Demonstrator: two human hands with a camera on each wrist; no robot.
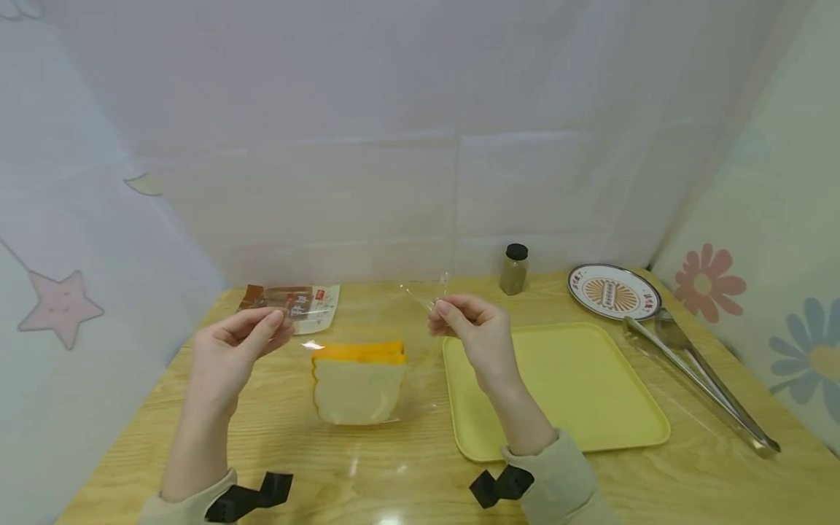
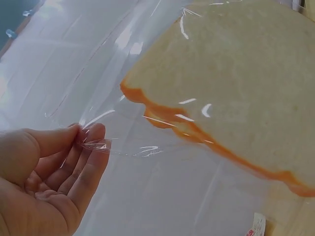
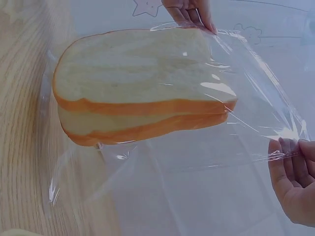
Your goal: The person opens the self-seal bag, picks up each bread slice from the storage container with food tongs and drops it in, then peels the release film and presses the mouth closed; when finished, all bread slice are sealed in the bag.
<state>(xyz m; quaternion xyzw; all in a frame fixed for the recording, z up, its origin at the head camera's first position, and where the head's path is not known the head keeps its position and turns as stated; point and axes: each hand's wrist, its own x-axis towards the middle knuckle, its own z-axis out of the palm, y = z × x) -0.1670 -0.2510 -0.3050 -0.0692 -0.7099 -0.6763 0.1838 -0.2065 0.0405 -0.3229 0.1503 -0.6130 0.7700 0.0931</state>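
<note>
Two slices of bread [image 1: 359, 390] with orange-brown crusts lie inside a clear plastic bag [image 1: 420, 379]. Thumb and fingers of my left hand [image 1: 246, 346] pinch the bag's upper left part. On the other side, my right hand [image 1: 477, 335] pinches its upper right part. Between the hands the film is stretched, with the bread [image 3: 138, 69] hanging below them in the head view. In the left wrist view, the left hand [image 2: 59, 172] grips a gathered fold of film beside the slices [image 2: 231, 83]. The right wrist view shows both hands on the bag, the right hand [image 3: 295, 182] at its corner.
A yellow tray [image 1: 564, 386] lies right of the bag. Behind it stand a small black-capped jar [image 1: 515, 270] and a patterned plate [image 1: 613, 292], with metal tongs [image 1: 702, 383] at the right. A brown and white food packet [image 1: 305, 306] lies behind my left hand on the wooden table.
</note>
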